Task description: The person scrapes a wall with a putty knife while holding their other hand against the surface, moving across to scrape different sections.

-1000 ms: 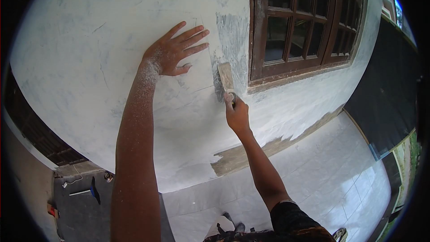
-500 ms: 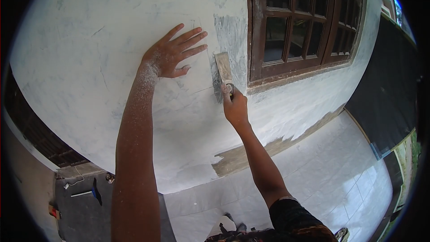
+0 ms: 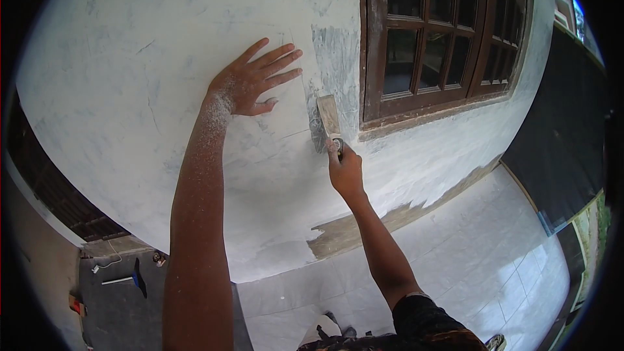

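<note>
My left hand (image 3: 250,83) lies spread against the white wall (image 3: 175,45), fingers apart, with white dust over the wrist. To its right, my right hand (image 3: 346,170) is wrapped round the handle of a putty knife (image 3: 329,115). The knife's wide blade points up and touches or nearly touches a grey, scraped strip (image 3: 335,58) of wall. This strip runs beside the left edge of the brown window frame (image 3: 372,45).
Brown windows (image 3: 432,45) fill the upper right. Light floor tiles (image 3: 448,253) run below the wall, with a dark screen (image 3: 559,130) at the right. At the lower left, a blue and black tool with a white handle (image 3: 138,278) lies on a dark floor.
My right hand and the putty knife have moved down and slightly right along the grey strip. My left hand is nearly unmoved, still spread on the wall.
</note>
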